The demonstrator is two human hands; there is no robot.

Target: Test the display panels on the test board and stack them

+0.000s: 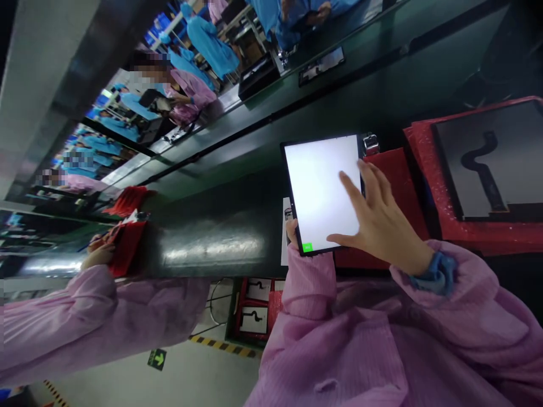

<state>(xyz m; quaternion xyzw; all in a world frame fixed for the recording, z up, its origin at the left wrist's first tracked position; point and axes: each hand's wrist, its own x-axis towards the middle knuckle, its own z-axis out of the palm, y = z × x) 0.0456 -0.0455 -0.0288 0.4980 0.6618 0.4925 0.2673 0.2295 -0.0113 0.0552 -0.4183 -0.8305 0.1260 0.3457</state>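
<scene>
A tablet [316, 192] with a bright white screen is tilted up in front of me. A small green box shows in its lower left corner. My left hand [292, 232] grips its lower left edge; only the thumb shows, the other fingers are behind it. Over the right part of the screen is my right hand [375, 217], fingers spread and holding nothing. Whether a fingertip touches the glass I cannot tell. A red sheet or sleeve [399, 181] lies beneath the right hand, and a metal clip [370, 144] sits by the tablet's upper right corner.
At right, another tablet [526, 158] lies on red padded sleeves [475, 234]. A further tablet [322, 65] rests across the dark green bench [216, 226]. To the left, a co-worker's pink sleeve [97, 305] reaches to a red folder [129, 246]. A bin with boxes [253, 319] is below.
</scene>
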